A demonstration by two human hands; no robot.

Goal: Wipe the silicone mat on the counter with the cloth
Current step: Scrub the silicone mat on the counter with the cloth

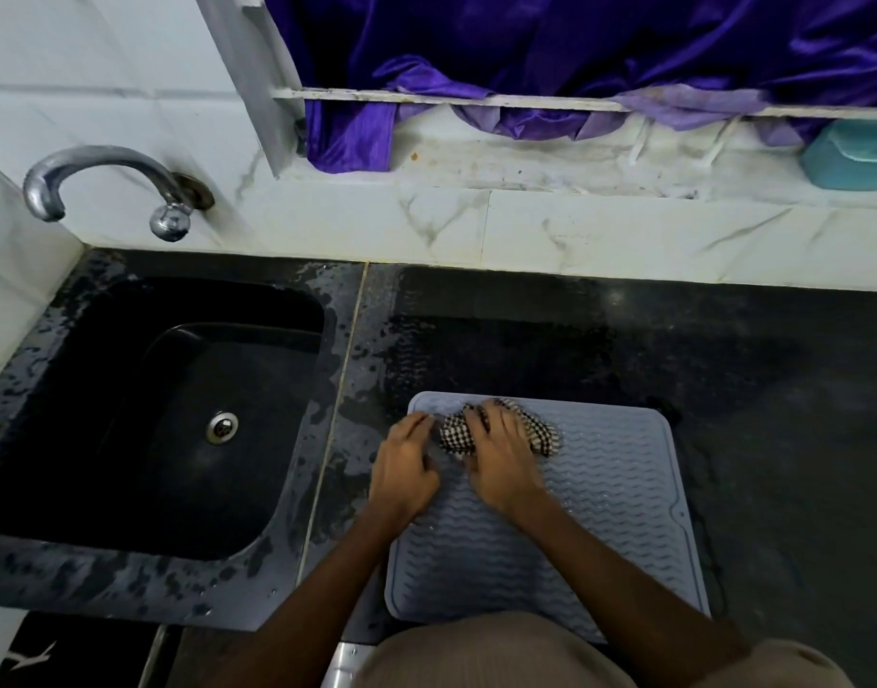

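Checked cloth (498, 429): black-and-white, bunched, at far-left part of the mat, under right hand, touching left fingertips.
Right hand (501, 456): palm down on cloth, fingers curled over it, gripping.
Left hand (406, 466): flat on mat's left edge, fingers straight and relaxed, tips just at the cloth, holding nothing.
Silicone mat (600, 513): grey-blue, wavy ribs, rounded corners, flat on the desk; near edge at the desk front, partly hidden by the person's torso.
Mat room: bare ribbed area to the right of and nearer than the hands; little mat left beyond the cloth toward far edge.
Desk (749, 365): dark stone, wet patches; wide bare stretch beyond and right of mat up to the wall.
Left edge: mat's left side near the desk seam (339, 424); black sink (143, 419) well apart past it.
Tap (103, 186): metal, on the wall above the sink.
Back: tiled ledge with teal container (853, 153), purple curtain (550, 52) above.
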